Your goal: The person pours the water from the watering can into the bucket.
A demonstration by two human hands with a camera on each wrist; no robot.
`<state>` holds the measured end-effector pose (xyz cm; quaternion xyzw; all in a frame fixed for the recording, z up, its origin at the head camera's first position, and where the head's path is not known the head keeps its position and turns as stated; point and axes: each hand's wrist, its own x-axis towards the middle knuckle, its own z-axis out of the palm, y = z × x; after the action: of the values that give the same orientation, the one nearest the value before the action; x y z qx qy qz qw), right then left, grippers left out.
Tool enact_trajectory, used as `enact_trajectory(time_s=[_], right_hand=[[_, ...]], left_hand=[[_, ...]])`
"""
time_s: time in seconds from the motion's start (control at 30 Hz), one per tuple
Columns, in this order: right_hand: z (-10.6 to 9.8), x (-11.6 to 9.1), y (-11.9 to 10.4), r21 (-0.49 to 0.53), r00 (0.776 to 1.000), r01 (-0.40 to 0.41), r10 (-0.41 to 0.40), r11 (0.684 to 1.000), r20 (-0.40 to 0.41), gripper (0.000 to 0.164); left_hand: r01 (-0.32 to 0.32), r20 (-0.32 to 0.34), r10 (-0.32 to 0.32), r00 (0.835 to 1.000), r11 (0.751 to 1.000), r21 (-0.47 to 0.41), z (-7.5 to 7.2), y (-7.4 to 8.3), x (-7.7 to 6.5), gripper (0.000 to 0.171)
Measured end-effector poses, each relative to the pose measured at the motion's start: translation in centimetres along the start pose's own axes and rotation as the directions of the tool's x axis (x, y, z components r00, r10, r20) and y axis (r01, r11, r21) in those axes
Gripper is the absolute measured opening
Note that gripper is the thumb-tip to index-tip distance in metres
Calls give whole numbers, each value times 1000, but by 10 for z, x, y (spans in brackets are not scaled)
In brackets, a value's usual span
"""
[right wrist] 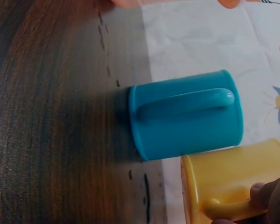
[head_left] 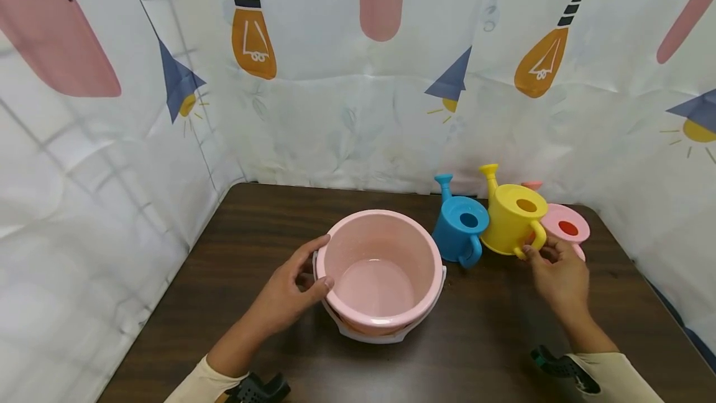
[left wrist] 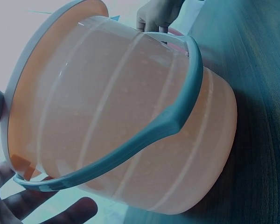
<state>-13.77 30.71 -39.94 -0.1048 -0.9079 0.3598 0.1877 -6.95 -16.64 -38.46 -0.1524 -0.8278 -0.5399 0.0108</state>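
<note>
Grip: left hand (head_left: 284,294) holding 1 pink bucket (head_left: 380,285) at rim, right hand (head_left: 562,275) pinching 1 yellow watering can (head_left: 506,219) by handle (head_left: 541,233); beside it, 1 blue can (head_left: 454,235), 1 pink can (head_left: 561,213)

White lamp-printed sheeting (head_left: 341,123) behind and beside a wood-grain table (head_left: 475,334) makes this a screened-off workspace.

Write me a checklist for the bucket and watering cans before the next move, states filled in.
1. Right grip pinching the handle of the yellow can: ok.
2. Left grip touching the bucket rim: ok.
3. Bucket handle lowered: ok, near side.
4. Yellow can off the table: ok, base appears raised.
5. Straight path from yellow can to bucket free: not ok, blue can between.
6. Pink can clear of yellow can: cannot tell, partly hidden.
</note>
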Motion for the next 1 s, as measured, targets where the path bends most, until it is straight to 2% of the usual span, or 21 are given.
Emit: enact_trajectory(time_s=[0.33,0.8,1.0], right_hand=[[14,-3,14,2,1000,15,-15,1000,13,39],[24,-3,19,13,1000,6,-6,1000,-5,36],[26,-5,21,11,1000,7,-8,1000,17,36]], left_hand=[[6,-2,-6,1000,1000,-10,2,-1,-4,63],[-19,-8,19,1000,1000,-9,1,-1,0,64],[-11,-10,11,1000,1000,-8,1,0,0,64]])
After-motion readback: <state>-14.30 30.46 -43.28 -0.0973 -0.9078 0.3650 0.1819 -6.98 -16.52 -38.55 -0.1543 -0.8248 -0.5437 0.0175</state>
